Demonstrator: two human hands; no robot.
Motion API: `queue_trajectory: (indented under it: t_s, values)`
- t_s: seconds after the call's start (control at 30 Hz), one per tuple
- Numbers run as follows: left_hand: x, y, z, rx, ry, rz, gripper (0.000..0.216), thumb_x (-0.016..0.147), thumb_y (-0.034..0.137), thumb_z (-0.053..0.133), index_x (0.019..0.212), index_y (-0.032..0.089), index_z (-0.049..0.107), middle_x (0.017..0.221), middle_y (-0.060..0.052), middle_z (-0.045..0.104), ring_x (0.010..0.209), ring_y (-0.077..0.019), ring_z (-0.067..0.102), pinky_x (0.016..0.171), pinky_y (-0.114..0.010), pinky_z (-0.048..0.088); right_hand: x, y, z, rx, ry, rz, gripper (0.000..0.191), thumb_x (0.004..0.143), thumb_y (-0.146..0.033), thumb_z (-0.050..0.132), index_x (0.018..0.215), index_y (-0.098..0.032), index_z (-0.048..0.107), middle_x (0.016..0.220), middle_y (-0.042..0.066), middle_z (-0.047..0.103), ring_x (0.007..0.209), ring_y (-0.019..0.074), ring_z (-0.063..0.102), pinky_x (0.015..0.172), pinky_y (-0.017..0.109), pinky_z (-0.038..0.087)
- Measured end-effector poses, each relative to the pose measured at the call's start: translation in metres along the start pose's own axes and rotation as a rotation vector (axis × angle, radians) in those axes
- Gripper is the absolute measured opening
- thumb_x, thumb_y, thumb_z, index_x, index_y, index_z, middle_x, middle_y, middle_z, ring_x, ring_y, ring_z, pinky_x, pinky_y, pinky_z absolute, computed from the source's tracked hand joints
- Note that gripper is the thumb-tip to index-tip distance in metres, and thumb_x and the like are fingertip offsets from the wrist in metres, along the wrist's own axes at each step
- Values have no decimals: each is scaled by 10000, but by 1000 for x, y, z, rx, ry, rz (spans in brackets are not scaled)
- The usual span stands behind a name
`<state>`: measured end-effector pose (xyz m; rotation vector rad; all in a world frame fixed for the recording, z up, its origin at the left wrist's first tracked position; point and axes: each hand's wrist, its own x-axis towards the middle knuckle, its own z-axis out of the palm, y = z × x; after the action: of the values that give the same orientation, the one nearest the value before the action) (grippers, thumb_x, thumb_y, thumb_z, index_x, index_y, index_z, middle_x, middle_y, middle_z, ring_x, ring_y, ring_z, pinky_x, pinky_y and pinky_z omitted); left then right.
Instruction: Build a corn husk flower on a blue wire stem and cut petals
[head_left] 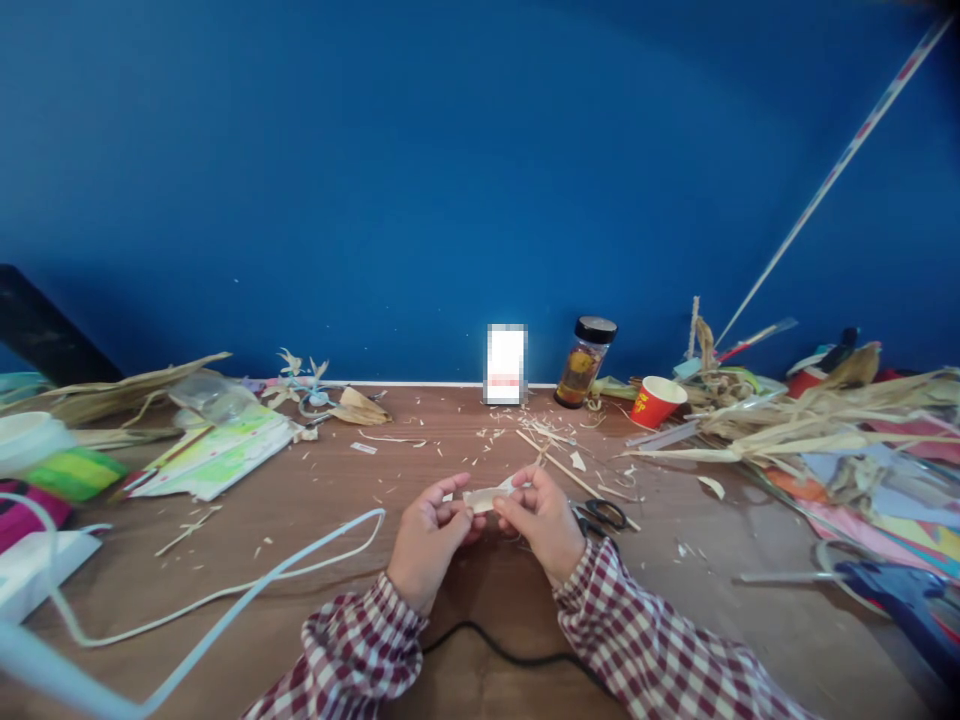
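Between my two hands is a small pale strip of dried corn husk (486, 499), stretched level above the table. My left hand (426, 545) pinches its left end between thumb and fingers. The right end is pinched by my right hand (541, 520), with the thumb in front. Behind my right wrist lie black-handled scissors (604, 516), partly hidden by the hand. Thin pale sticks (564, 472) and many husk scraps (525, 430) are scattered just beyond my fingers.
A lidded jar of amber liquid (585, 365) and a red paper cup (657, 402) stand at the back. Dried husks (795, 410) heap at right, near a blue glue gun (892, 595). White cable (225, 597) crosses the left side; black cable (510, 655) runs between my arms.
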<state>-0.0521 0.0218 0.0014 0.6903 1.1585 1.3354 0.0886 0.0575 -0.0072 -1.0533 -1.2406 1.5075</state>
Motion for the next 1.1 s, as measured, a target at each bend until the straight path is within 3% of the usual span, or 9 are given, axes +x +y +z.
queue_trajectory:
  t_s: [0.23, 0.63, 0.83, 0.97, 1.1]
  values:
    - [-2, 4, 1, 16, -47, -28, 633, 621, 279, 718, 1183, 108, 482, 756, -59, 691, 692, -162, 653, 662, -272, 525, 1, 0, -2, -12, 20, -11, 318, 695, -280, 664, 833, -211, 386, 532, -91, 541, 465, 86, 534, 481, 195, 402]
    - [0, -1, 0, 127, -51, 84, 546, 551, 285, 749, 1036, 115, 566, 810, -78, 688, 681, -161, 622, 621, -262, 487, -5, -2, 2, -143, -43, -48, 271, 729, -269, 626, 852, -212, 390, 566, -81, 545, 504, 99, 555, 517, 214, 408]
    - [1, -2, -2, 146, -54, 76, 503, 591, 243, 720, 1052, 112, 566, 624, -3, 635, 590, -136, 604, 620, -263, 487, -2, -4, -1, -167, -31, -72, 264, 744, -285, 604, 905, -217, 406, 617, -63, 555, 568, 129, 585, 527, 235, 431]
    - [3, -3, -3, 141, -96, 52, 488, 585, 265, 736, 1020, 119, 572, 801, -63, 682, 657, -140, 611, 621, -255, 485, -5, -8, 1, -225, -40, -122, 253, 745, -266, 602, 910, -217, 416, 595, -64, 561, 550, 123, 559, 535, 236, 418]
    - [4, -3, -4, 142, -96, 63, 441, 598, 280, 731, 983, 124, 583, 815, -65, 687, 662, -136, 608, 617, -245, 479, -7, -10, 3, -213, -75, -126, 253, 751, -273, 600, 921, -215, 422, 610, -54, 593, 556, 123, 559, 544, 237, 412]
